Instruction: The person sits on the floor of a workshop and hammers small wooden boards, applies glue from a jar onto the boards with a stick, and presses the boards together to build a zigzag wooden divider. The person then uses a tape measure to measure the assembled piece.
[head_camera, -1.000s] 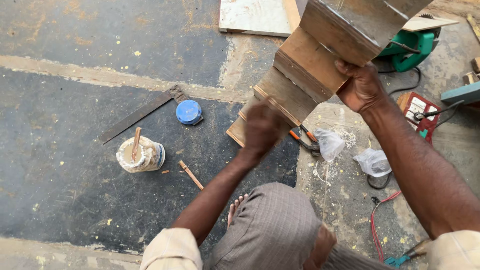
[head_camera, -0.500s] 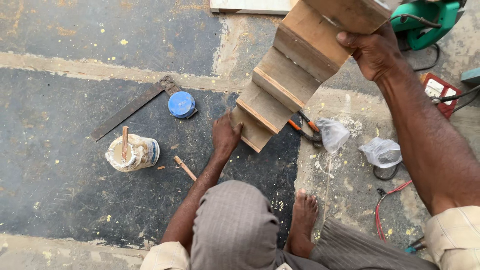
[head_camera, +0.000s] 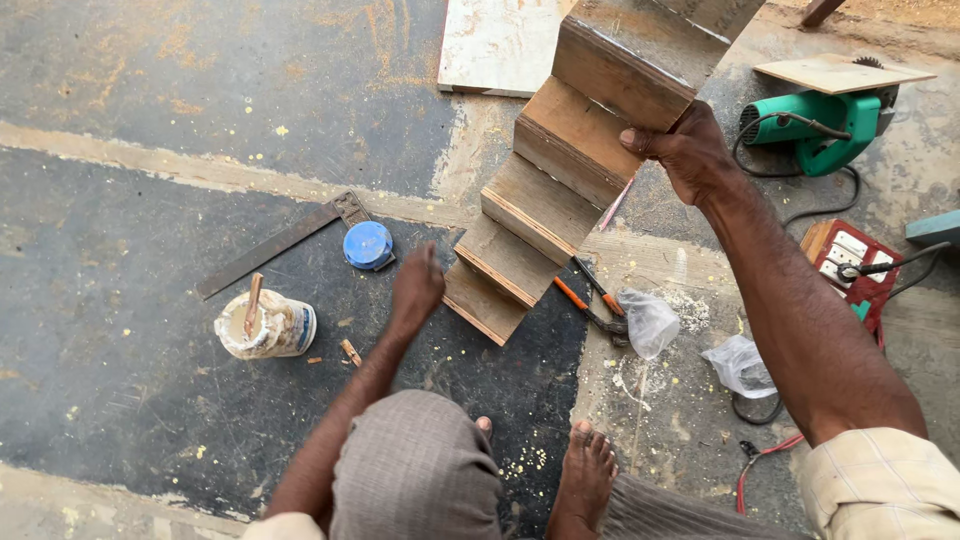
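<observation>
Head view: a stepped wooden piece (head_camera: 560, 190), built of stacked boards, is held tilted, its lower end resting on the dark floor (head_camera: 120, 400). The right hand (head_camera: 690, 150) is closed in a firm grip on the upper right edge of the piece. The left hand (head_camera: 415, 290) is seen just beside the lowest step, fingers loosely spread, nothing held. A glue pot (head_camera: 268, 326) with a stick, a blue lid (head_camera: 368, 244), a square (head_camera: 280, 243), pliers (head_camera: 592, 300) and a green power saw (head_camera: 835, 125) are noted around.
</observation>
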